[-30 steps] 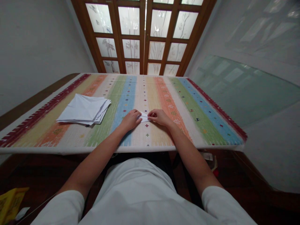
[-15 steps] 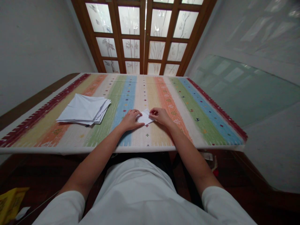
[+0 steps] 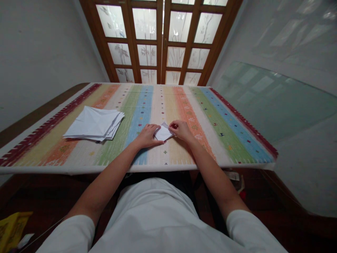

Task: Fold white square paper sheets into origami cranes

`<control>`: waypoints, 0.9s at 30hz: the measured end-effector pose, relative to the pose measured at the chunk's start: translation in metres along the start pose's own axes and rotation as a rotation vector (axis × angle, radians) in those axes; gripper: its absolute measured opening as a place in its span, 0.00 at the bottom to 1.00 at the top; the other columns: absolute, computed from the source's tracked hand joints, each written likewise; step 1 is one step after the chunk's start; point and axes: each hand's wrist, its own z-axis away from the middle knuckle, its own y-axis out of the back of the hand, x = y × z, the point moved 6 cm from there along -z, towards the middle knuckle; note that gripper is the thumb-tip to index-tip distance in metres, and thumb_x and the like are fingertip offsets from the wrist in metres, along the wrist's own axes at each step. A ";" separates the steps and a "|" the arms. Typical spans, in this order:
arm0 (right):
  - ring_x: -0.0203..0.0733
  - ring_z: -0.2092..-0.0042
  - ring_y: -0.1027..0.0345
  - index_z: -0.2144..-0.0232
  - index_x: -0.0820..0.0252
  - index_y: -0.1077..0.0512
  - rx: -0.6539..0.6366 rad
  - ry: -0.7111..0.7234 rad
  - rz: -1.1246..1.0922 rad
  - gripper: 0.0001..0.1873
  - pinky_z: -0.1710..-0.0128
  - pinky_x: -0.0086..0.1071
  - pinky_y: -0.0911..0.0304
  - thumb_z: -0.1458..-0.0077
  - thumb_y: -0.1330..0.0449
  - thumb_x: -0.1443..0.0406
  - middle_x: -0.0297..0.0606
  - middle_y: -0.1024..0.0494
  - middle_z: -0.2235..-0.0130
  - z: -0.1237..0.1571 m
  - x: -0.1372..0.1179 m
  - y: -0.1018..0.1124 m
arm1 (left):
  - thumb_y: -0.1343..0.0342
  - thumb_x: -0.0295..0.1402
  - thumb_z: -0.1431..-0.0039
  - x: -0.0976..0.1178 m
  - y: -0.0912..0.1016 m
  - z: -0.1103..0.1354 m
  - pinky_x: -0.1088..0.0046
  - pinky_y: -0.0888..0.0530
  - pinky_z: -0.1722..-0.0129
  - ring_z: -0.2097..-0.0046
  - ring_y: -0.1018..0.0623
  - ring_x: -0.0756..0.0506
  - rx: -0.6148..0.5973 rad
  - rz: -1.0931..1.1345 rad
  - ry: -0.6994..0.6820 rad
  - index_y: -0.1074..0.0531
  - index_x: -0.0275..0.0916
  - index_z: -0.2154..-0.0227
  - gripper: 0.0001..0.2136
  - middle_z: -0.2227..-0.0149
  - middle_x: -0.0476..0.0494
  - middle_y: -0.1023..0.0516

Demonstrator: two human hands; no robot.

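A small folded piece of white paper point(image 3: 163, 133) lies on the striped tablecloth point(image 3: 158, 154) near the table's front edge, with a flap lifted at its far side. My left hand point(image 3: 149, 136) grips its left side, thumb along the near edge and fingers over the far left. On the right, my right hand point(image 3: 181, 130) pinches the paper's right corner between thumb and forefinger. Fingertips cover parts of both side edges.
A stack of creased white paper sheets point(image 3: 92, 123) lies on the left of the table. Behind the table stands a wooden door with glass panes point(image 3: 144, 56). A glass panel point(image 3: 273, 102) leans at the right wall. A yellow bag point(image 3: 13, 228) is on the floor at lower left.
The flap at the paper's far side has lifted, and the paper looks wider. My right hand has shifted very slightly to the right; my left hand stays nearly in place.
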 end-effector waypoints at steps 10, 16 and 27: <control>0.41 0.69 0.26 0.66 0.58 0.21 0.078 -0.026 -0.183 0.02 0.67 0.32 0.32 0.42 0.35 0.68 0.39 0.17 0.67 0.003 -0.004 -0.002 | 0.28 0.54 0.42 0.003 -0.001 -0.001 0.48 0.32 0.30 0.34 0.27 0.28 0.010 -0.010 0.007 0.28 0.38 0.36 0.37 0.35 0.29 0.24; 0.41 0.66 0.25 0.58 0.55 0.25 0.080 -0.099 -0.373 0.10 0.71 0.29 0.32 0.43 0.35 0.63 0.36 0.19 0.64 -0.001 0.005 -0.007 | 0.28 0.52 0.42 0.002 -0.002 -0.002 0.46 0.33 0.29 0.33 0.27 0.28 0.017 0.007 0.014 0.30 0.40 0.34 0.38 0.34 0.30 0.25; 0.44 0.59 0.20 0.60 0.53 0.32 -0.123 -0.264 -0.821 0.23 0.55 0.37 0.22 0.39 0.30 0.44 0.39 0.19 0.60 0.002 0.001 -0.027 | 0.27 0.50 0.41 -0.005 0.000 -0.003 0.46 0.33 0.29 0.32 0.28 0.29 0.072 0.036 0.060 0.35 0.38 0.30 0.42 0.32 0.28 0.27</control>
